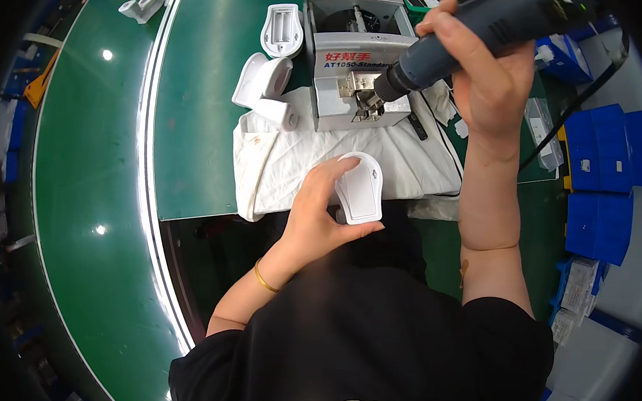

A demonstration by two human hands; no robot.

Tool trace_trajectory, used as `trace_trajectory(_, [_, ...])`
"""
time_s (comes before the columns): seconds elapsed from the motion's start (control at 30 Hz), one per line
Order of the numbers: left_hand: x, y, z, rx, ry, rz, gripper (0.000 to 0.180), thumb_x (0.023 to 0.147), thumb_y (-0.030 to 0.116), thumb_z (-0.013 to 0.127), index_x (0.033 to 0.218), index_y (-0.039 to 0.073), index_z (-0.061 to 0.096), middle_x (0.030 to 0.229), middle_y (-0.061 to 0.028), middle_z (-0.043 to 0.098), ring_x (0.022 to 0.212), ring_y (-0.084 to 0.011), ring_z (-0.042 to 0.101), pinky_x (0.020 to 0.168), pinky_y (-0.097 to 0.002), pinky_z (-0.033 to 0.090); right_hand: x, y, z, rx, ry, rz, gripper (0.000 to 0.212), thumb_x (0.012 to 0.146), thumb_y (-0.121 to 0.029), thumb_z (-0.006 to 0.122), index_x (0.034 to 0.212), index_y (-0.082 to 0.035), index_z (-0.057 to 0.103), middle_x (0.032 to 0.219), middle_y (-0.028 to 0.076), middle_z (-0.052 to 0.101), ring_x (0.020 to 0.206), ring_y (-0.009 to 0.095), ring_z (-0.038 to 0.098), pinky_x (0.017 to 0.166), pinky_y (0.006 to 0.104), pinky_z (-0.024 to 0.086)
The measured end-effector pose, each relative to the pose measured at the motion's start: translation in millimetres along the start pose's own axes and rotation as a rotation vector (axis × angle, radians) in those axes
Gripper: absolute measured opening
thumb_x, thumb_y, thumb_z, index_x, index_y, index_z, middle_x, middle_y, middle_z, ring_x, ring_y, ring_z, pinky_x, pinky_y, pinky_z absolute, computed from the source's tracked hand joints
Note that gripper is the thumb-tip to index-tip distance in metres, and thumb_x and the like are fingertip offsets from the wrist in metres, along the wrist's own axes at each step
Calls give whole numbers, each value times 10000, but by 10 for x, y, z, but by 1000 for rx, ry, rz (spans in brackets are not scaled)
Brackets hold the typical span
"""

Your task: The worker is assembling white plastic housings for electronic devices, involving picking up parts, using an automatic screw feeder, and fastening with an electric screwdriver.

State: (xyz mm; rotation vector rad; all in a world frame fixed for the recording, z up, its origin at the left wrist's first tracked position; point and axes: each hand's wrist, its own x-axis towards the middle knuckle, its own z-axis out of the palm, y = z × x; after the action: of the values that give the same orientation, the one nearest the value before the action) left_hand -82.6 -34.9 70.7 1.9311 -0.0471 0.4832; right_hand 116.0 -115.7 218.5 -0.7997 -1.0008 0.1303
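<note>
My left hand (313,207) is closed around a white plastic housing (360,192) with a recessed face, held in front of my body near the table's front edge. In my right hand (493,86) is a dark electric screwdriver (436,59), gripped by its body and tilted downward. Its tip meets the metal pick-up point of a grey screw feeder (326,116); whether a screw sits on the bit is too small to tell. Left of the feeder lies a white housing with an open battery compartment (281,45), and below it are more curved white housings (251,82).
A white cloth (272,161) covers part of the green table (194,119) under the feeder. To the left runs a green conveyor belt (95,165) carrying white parts (142,6). Blue bins (596,144) stand at right, and a black cable (580,106) hangs from the screwdriver.
</note>
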Motion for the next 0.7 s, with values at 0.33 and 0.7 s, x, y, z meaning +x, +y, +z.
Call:
trace_trajectory(0.33, [-95,-153,80,164,-47,163,745,571,227,920,1256,106,652,1335,-195,558,1260,-411,513,1021,-461,442,-120,-126,267,-878,210,107,654,776,36,744,1343,15,420,966,76,630,802,142,631,745,283,517])
trace_trajectory(0.7, [-140,-218,145,174,16,158,767,548,179,922,1270,151,664,1364,-221,528,1217,-400,543,985,-436,483,-199,-12,68,-254,-73,135,390,931,-7,542,1310,-13,452,883,113,583,775,208,599,761,420,513])
